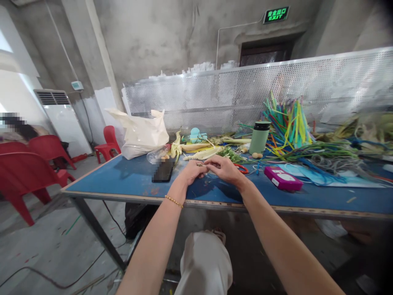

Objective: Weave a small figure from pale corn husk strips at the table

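A small pale piece, too blurred to name, sat pinched between the nearly closed fingertips of the left hand and right hand, over the blue table; a phone lay near the left.

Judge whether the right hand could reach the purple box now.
Likely yes: the purple box lies uncovered near the table edge, right of the right hand, and nothing tall stands between, though that hand seems busy beside the left hand.
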The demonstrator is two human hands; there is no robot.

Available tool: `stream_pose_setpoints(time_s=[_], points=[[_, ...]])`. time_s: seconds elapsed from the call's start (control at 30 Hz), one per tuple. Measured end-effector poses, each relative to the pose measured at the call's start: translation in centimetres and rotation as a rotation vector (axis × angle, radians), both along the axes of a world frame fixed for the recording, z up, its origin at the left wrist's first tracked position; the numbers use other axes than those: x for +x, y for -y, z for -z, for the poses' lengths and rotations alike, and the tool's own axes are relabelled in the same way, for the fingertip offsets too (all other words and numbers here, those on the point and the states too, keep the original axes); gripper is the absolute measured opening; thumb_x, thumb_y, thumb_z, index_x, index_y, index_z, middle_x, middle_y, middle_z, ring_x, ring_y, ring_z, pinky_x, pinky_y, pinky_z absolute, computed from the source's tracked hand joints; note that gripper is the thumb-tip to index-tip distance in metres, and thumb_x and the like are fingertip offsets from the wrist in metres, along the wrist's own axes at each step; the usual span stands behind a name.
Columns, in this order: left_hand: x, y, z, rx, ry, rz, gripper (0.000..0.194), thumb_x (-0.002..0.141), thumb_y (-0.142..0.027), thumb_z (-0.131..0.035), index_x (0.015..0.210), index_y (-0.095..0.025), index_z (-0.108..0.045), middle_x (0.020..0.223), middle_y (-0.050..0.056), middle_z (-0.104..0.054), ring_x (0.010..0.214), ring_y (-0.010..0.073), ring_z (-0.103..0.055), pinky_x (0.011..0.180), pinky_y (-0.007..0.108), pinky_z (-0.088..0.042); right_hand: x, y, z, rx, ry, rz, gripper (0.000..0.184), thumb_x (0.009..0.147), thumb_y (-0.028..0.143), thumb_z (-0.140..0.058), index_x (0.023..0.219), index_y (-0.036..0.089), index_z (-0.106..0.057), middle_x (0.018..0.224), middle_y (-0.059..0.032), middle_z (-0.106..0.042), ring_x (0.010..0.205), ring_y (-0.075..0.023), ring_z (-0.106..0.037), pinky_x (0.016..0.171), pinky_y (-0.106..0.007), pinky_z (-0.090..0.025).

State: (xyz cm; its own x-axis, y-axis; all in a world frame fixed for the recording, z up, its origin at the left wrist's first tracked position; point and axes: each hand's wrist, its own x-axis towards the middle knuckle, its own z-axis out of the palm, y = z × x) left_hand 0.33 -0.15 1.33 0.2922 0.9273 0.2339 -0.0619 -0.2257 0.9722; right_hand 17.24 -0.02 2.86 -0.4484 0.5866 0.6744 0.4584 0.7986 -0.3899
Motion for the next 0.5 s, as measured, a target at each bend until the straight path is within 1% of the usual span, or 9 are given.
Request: stream_pose_setpoints(time_s=[0.13,0.27,0.33,0.4,0.47,0.5], points=[[0.1,0.2,0.0,0.052,-0.112,-0.069,0.013,0.063,-0.008,-0.062,0.054,-0.014,-0.054,0.048,-0.004,-0.046,0.044,0.0062,-0.041,0.045,0.021,-0.03,-0.1,-0.3,0.1,0.049,0.021,-0.018,0.014,0.08,0.018,-0.062,0.081,0.021,-0.076,0.076,-0.0044,-0.067,0.07,-0.0166,-0.059,0.068,-0.029,-0.045],[0.2,0.1,0.2,0.076,-0.152,-0.054,0.007,0.064,-0.011,-0.064,0.061,-0.013,-0.058,0.05,-0.004,-0.048,0.046,0.0069,-0.042,0.046,0.022,-0.031,-0.5,-0.6,0.1,0.093,-0.035,0.006,0.01,0.076,0.02,-0.066,0.075,0.022,-0.076,0.077,-0.0041,-0.063,0.069,-0.0157,-0.056,0.067,-0.029,-0.044],[0.2,0.1,0.3,0.095,-0.165,-0.047,0.008,0.064,-0.013,-0.065,0.061,-0.014,-0.058,0.051,-0.004,-0.048,0.047,0.0069,-0.042,0.047,0.022,-0.031,-0.9,-0.5,0.1,0.063,-0.102,-0.007,0.009,0.077,0.024,-0.068,0.075,0.022,-0.077,0.077,-0.0045,-0.062,0.07,-0.0162,-0.055,0.066,-0.03,-0.044],[0.2,0.1,0.4,0.111,-0.174,-0.062,0.011,0.063,-0.013,-0.067,0.059,-0.014,-0.056,0.05,-0.004,-0.048,0.047,0.0069,-0.042,0.048,0.022,-0.031,-1.3,-0.3,-0.1,-0.004,-0.154,-0.054,0.013,0.078,0.031,-0.069,0.077,0.022,-0.078,0.074,-0.0047,-0.064,0.071,-0.0172,-0.056,0.067,-0.03,-0.045],[0.2,0.1,0.3,0.128,-0.163,-0.07,0.011,0.061,-0.014,-0.068,0.059,-0.014,-0.057,0.051,-0.004,-0.048,0.048,0.0068,-0.042,0.048,0.022,-0.031,-1.4,-0.2,-0.3,-0.062,-0.214,-0.074,0.019,0.079,0.037,-0.069,0.082,0.021,-0.079,0.079,-0.0058,-0.068,0.076,-0.0186,-0.059,0.07,-0.031,-0.046],[0.2,0.1,0.3,0.133,-0.147,-0.066,0.011,0.061,-0.016,-0.068,0.06,-0.014,-0.058,0.051,-0.004,-0.049,0.048,0.0069,-0.042,0.049,0.022,-0.031,-1.3,-0.3,-0.4,-0.079,-0.264,-0.051,0.024,0.08,0.04,-0.068,0.086,0.02,-0.079,0.083,-0.0065,-0.071,0.078,-0.0192,-0.061,0.071,-0.031,-0.047]])
